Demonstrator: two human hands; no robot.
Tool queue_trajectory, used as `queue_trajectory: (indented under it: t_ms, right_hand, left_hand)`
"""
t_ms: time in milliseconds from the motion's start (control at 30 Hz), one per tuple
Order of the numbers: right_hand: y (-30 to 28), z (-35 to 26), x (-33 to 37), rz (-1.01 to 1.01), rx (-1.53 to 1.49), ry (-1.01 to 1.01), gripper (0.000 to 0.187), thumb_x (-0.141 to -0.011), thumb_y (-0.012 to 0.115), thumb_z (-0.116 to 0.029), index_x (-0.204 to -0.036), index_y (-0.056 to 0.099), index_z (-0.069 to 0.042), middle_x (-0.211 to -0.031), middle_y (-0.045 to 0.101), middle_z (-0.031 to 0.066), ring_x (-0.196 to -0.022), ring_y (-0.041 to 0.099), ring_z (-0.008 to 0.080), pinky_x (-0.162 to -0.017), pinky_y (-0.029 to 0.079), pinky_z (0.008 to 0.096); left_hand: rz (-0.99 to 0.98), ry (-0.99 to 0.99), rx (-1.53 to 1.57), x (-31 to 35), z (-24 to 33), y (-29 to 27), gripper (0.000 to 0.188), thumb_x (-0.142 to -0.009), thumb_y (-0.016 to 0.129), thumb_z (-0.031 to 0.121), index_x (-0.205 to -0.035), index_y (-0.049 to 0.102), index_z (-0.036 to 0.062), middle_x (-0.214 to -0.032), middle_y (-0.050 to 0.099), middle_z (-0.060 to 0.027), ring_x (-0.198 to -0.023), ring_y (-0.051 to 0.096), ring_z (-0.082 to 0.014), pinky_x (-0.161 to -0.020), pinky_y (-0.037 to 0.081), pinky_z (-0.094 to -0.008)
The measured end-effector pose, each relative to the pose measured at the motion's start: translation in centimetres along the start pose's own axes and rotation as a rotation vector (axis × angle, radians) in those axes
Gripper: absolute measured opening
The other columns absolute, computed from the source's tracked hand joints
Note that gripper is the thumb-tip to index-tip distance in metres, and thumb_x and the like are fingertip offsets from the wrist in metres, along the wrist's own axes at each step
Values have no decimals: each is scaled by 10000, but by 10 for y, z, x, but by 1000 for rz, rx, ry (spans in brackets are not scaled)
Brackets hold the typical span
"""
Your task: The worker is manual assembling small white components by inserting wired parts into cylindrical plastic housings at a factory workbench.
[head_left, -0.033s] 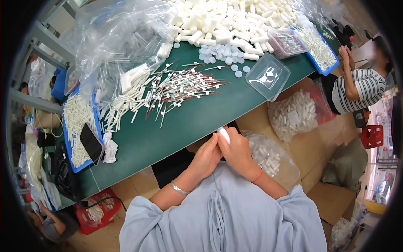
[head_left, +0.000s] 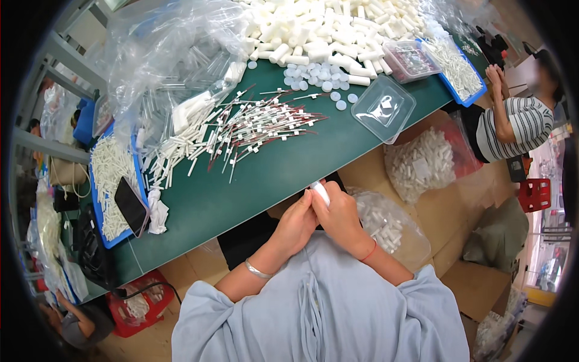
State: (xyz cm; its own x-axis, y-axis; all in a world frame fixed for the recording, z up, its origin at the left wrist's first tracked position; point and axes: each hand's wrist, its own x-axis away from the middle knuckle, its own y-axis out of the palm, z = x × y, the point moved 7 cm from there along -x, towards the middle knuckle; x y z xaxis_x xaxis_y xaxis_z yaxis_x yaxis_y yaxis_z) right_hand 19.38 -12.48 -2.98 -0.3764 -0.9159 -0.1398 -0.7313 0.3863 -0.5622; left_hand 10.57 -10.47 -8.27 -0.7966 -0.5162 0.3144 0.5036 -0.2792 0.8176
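Note:
Just off the table's near edge, a smooth white cylinder (head_left: pixel 321 193) sticks up between my two hands. My right hand (head_left: pixel 344 220) wraps it, with the thumb along its side. Closed against the same cylinder, my left hand (head_left: pixel 297 222) meets the right at the fingertips; the cylinder's lower part is hidden. Beyond them on the green table (head_left: pixel 259 187) lies a heap of thin red-and-white stems with small white tags (head_left: pixel 265 123). Left of it are loose thin white tubes (head_left: pixel 175 148). Translucent round discs (head_left: pixel 325 76) lie near a big pile of white cylinders (head_left: pixel 338 30).
A clear plastic tub (head_left: pixel 384 108) sits by the table edge. Blue trays of white tubes stand left (head_left: pixel 111 181) and right (head_left: pixel 455 69), with a phone (head_left: pixel 131 205) on the left one. Bags of white pieces (head_left: pixel 419 163) rest below. A person in stripes (head_left: pixel 512 127) sits at right.

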Motion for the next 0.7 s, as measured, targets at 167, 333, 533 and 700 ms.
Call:
queue_trajectory:
  t_ms: [167,333,533,700]
  right_hand:
    - [4,0,5,63,-23,-190,252,-945,596,-208,-866,562,29,-670,584,148,-546,598,267,-513,483,365]
    - [31,38,19,21,-843,415,331,-1008,543,-246,-746,497,-47,-613,438,-29,-547,414,46,-462,358,244]
    - [40,26,18,99,-1005,434,369,-1023,504,-302,-729,418,-96,-565,364,-45,-460,302,40,-408,251,227]
    - [43,28,19,-34,-1232,535,384,-1029,478,-348,-737,431,-104,-556,333,-47,-447,274,51,-408,232,236]
  left_hand:
    - [55,32,-28,3,4,2,451,-1071,325,285,-1445,358,34,-1451,418,-102,-1341,411,-211,-1120,340,-376]
    - [64,38,-179,2,2,-13,407,-1057,384,266,-1391,454,44,-1363,515,-87,-1251,501,-188,-1055,405,-348]
    - [72,141,-233,-10,10,-14,379,-1050,415,240,-1345,496,18,-1276,578,-124,-1132,575,-181,-943,483,-323]
    - [85,49,-213,-10,5,-17,378,-1046,426,247,-1333,500,12,-1281,575,-135,-1122,576,-176,-933,485,-325]
